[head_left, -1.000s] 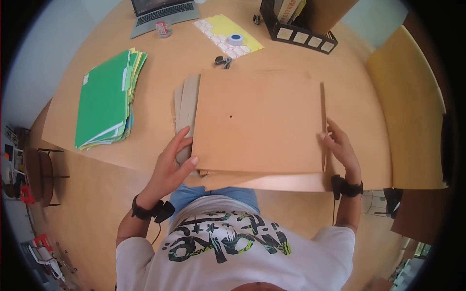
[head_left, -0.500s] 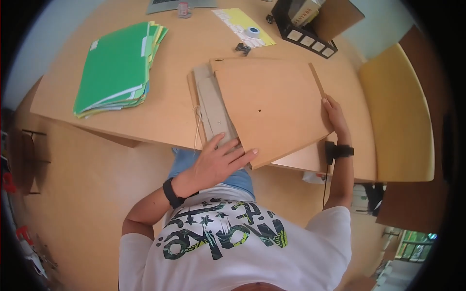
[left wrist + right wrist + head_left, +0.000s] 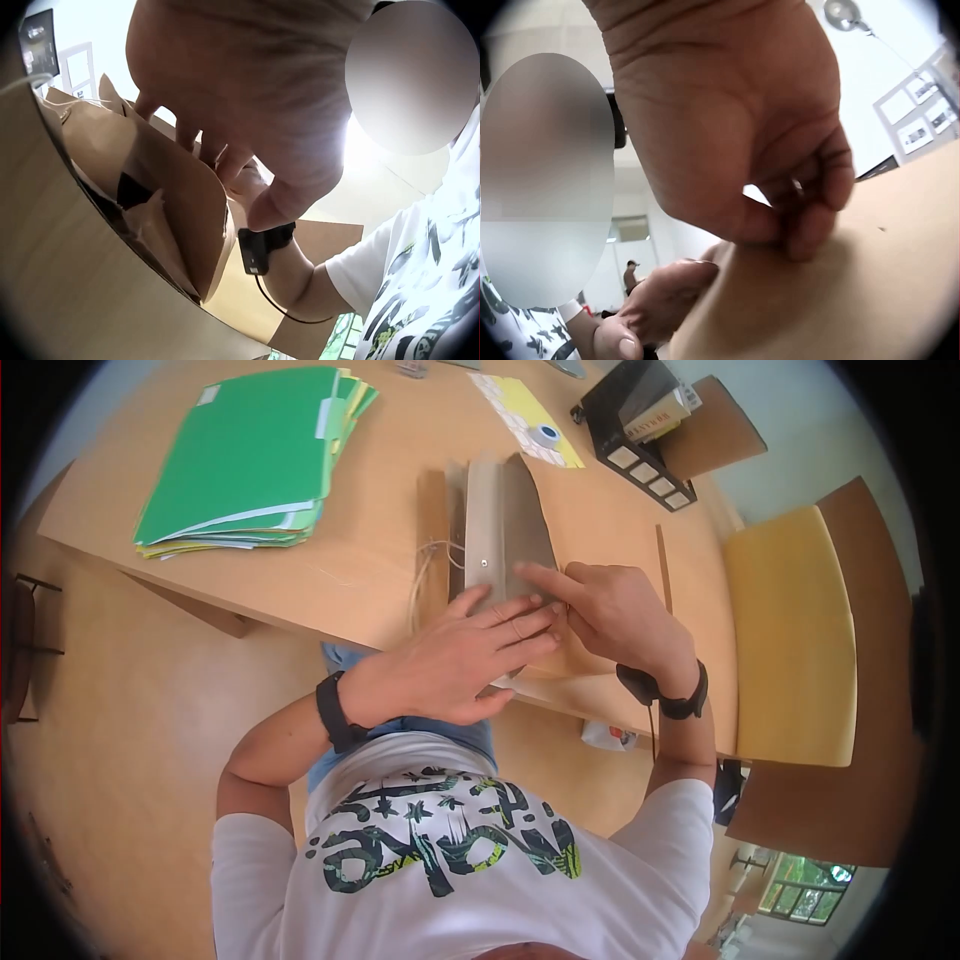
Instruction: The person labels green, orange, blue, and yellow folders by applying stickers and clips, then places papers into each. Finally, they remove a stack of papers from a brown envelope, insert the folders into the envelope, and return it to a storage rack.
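In the head view a brown cardboard folder [image 3: 486,525] with a greyish inner side lies at the table's front edge, one panel raised and bent. A thin string [image 3: 428,550] hangs at its left flap. My left hand [image 3: 455,660] rests on the folder, fingers spread and nearly straight. From the right, my right hand [image 3: 620,615] pinches the raised panel's edge, index finger stretched over the grey side. The left wrist view shows the fingers of my left hand [image 3: 240,90] touching the cardboard's edge. Curled fingers of my right hand [image 3: 735,135] meet the board [image 3: 900,255] in the right wrist view.
A stack of green and yellow file folders [image 3: 240,455] lies at the left. At the back are a roll of tape [image 3: 545,436] on a yellow sheet [image 3: 510,405] and a black file holder [image 3: 640,470] with books. A yellow panel [image 3: 795,640] stands along the right edge.
The folder's tan top panel has been raised and folded, showing its grey inside. My right hand has moved left from the folder's right edge. My left hand lies farther onto the folder.
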Motion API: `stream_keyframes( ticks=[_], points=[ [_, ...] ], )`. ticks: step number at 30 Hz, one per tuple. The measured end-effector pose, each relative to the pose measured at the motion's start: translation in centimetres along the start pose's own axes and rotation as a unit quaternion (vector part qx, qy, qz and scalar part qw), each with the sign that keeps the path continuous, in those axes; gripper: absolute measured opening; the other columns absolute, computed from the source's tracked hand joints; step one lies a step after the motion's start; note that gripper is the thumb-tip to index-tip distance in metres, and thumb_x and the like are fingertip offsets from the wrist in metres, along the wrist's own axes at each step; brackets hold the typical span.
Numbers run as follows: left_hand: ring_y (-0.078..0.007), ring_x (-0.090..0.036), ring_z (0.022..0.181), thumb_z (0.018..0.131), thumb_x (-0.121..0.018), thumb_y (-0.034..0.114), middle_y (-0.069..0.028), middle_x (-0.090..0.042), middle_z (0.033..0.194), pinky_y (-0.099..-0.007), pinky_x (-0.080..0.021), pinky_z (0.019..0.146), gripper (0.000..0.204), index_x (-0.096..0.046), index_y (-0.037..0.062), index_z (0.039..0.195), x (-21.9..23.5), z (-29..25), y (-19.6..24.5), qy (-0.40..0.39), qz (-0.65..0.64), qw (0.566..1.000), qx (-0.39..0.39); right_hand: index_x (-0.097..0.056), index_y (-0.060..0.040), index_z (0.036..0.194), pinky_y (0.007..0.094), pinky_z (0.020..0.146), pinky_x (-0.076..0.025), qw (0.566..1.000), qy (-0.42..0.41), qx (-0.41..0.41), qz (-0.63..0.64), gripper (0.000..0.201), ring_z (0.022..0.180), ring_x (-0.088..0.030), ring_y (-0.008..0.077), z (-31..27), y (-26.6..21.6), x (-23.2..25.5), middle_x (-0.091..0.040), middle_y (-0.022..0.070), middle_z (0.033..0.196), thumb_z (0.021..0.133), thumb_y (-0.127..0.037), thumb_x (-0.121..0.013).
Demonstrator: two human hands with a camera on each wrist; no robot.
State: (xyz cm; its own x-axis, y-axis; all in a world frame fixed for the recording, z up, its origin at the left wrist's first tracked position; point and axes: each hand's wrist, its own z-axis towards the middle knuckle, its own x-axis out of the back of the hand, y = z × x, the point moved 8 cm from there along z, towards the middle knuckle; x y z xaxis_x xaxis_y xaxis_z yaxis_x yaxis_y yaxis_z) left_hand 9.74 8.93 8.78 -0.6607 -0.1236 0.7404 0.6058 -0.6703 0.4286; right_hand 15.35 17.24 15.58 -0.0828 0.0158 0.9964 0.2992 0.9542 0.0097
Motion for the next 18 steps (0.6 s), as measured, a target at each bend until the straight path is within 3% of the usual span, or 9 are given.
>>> stream_keyframes(
  ticks=[2, 5, 7, 9, 12, 13, 14, 16, 18],
  points=[
    [-0.0328, -0.036, 0.133, 0.072, -0.068, 0.023, -0.0166, -0.038, 0.144, -0.0521, -0.030, 0.103, 0.073, -0.041, 0.0092, 0.139, 0.0, -0.9, -0.7, 0.006, -0.013, 1.000, 0.019, -0.061, -0.0076, 0.100, 0.0399, 0.060, -0.046, 0.998, -0.030, -0.011, -0.054, 0.031, 0.067, -0.058, 0.0306, 1.8, 0.4, -0.9, -0.058, 0.0100, 0.076, 0.070, 0.002, -0.056],
    [-0.0335, -0.038, 0.131, 0.074, -0.069, 0.024, -0.0172, -0.039, 0.143, -0.0504, -0.030, 0.105, 0.072, -0.040, 0.0069, 0.138, 2.1, -2.7, -1.9, 0.042, -0.018, 0.998, 0.049, -0.057, -0.0058, 0.082, 0.0393, 0.059, -0.046, 0.998, 0.060, 0.012, -0.027, 0.012, 0.067, -0.059, 0.0300, 3.3, 0.8, -0.5, -0.058, 0.0106, 0.077, 0.071, 0.000, -0.056],
    [-0.0340, -0.043, 0.127, 0.077, -0.067, 0.026, -0.0186, -0.041, 0.141, -0.0482, -0.032, 0.104, 0.069, -0.040, 0.0046, 0.137, 6.1, -3.7, -3.2, 0.100, 0.017, 0.993, 0.066, -0.060, -0.0053, 0.084, 0.0394, 0.060, -0.047, 0.996, 0.087, -0.011, -0.016, 0.014, 0.067, -0.059, 0.0302, 3.9, 1.5, -0.7, -0.058, 0.0107, 0.077, 0.072, 0.000, -0.056],
    [-0.0361, -0.047, 0.122, 0.082, -0.065, 0.028, -0.0203, -0.048, 0.134, -0.0437, -0.037, 0.102, 0.064, -0.040, 0.0042, 0.137, 12.8, -6.2, -7.2, 0.197, 0.091, 0.962, 0.164, -0.062, -0.0068, 0.090, 0.0385, 0.061, -0.047, 0.995, 0.096, -0.029, -0.002, 0.019, 0.069, -0.060, 0.0288, 4.1, 2.3, -1.4, -0.059, 0.0105, 0.077, 0.073, 0.000, -0.055],
    [-0.0362, -0.049, 0.120, 0.088, -0.057, 0.038, -0.0208, -0.050, 0.132, -0.0423, -0.040, 0.100, 0.063, -0.040, 0.0027, 0.137, 23.2, -13.8, -16.4, 0.279, 0.183, 0.860, 0.385, -0.064, -0.0098, 0.106, 0.0350, 0.063, -0.049, 0.990, 0.112, -0.032, 0.082, 0.031, 0.075, -0.062, 0.0235, 4.9, 2.7, -1.8, -0.060, 0.0092, 0.083, 0.076, -0.003, -0.054],
    [-0.0358, -0.050, 0.120, 0.087, -0.057, 0.040, -0.0232, -0.050, 0.131, -0.0418, -0.040, 0.100, 0.064, -0.041, 0.0000, 0.135, 26.9, -16.9, -20.2, 0.270, 0.250, 0.835, 0.410, -0.062, -0.0095, 0.110, 0.0335, 0.065, -0.049, 0.979, 0.138, -0.022, 0.150, 0.034, 0.078, -0.062, 0.0213, 5.6, 2.6, -1.0, -0.060, 0.0083, 0.086, 0.078, -0.003, -0.054],
    [-0.0354, -0.050, 0.119, 0.087, -0.058, 0.041, -0.0256, -0.049, 0.131, -0.0414, -0.041, 0.099, 0.066, -0.042, -0.0027, 0.133, 29.9, -19.9, -23.6, 0.259, 0.314, 0.806, 0.430, -0.061, -0.0092, 0.115, 0.0320, 0.067, -0.049, 0.962, 0.164, -0.015, 0.216, 0.037, 0.080, -0.061, 0.0190, 6.3, 2.8, -0.4, -0.060, 0.0074, 0.089, 0.079, -0.004, -0.054],
    [-0.0347, -0.058, 0.109, 0.083, -0.060, 0.044, -0.0297, -0.057, 0.119, -0.0415, -0.046, 0.092, 0.064, -0.053, -0.0085, 0.120, 32.3, -24.3, -28.1, 0.189, 0.292, 0.759, 0.551, -0.057, -0.0028, 0.121, 0.0268, 0.073, -0.048, 0.849, 0.110, -0.037, 0.515, 0.037, 0.084, -0.056, 0.0128, 10.4, 2.9, -1.7, -0.056, 0.0038, 0.094, 0.085, -0.010, -0.055],
    [-0.0340, -0.062, 0.102, 0.081, -0.062, 0.045, -0.0296, -0.061, 0.108, -0.0416, -0.049, 0.086, 0.061, -0.059, -0.0091, 0.109, 31.4, -24.5, -28.3, 0.112, 0.153, 0.729, 0.657, -0.059, 0.0029, 0.112, 0.0244, 0.073, -0.047, 0.748, 0.058, -0.144, 0.645, 0.031, 0.080, -0.054, 0.0117, 14.6, 1.0, -2.7, -0.056, 0.0032, 0.095, 0.088, -0.018, -0.056]
  ],
)
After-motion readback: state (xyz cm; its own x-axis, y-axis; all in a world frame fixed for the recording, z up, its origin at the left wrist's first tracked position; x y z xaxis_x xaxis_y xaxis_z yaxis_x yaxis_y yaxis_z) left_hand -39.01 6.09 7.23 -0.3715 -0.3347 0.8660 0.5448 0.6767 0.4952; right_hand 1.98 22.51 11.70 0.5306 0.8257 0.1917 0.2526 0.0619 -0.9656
